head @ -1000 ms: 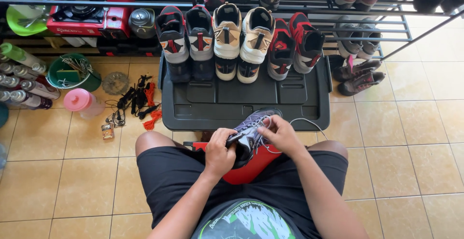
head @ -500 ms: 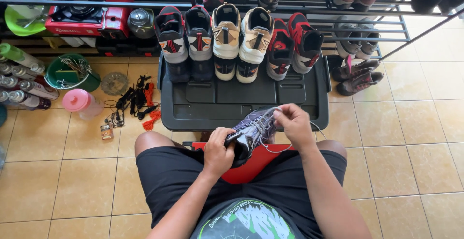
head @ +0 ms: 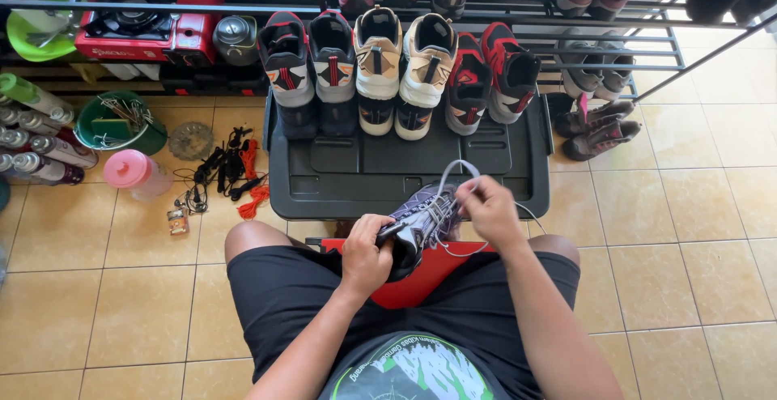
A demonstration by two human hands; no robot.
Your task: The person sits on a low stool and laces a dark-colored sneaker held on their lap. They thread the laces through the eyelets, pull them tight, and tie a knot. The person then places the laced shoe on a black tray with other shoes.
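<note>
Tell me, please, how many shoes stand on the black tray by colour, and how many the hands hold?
On the black tray:
Black and red shoes: 2
Beige and white shoes: 2
Red and black shoes: 2
Grey shoe held by left hand, right hand on its lace: 1
Total: 7

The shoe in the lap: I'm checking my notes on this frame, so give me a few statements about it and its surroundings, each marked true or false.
1. The left hand grips the grey shoe. True.
2. The right hand pulls a white lace up from the shoe. True.
3. The black tray holds no shoes. False: six shoes stand along its far edge.
4. The pink-lidded jar stands on the tray. False: it stands on the floor tiles, left of the tray.
5. The shoe rests over a red stool between the knees. True.
</note>
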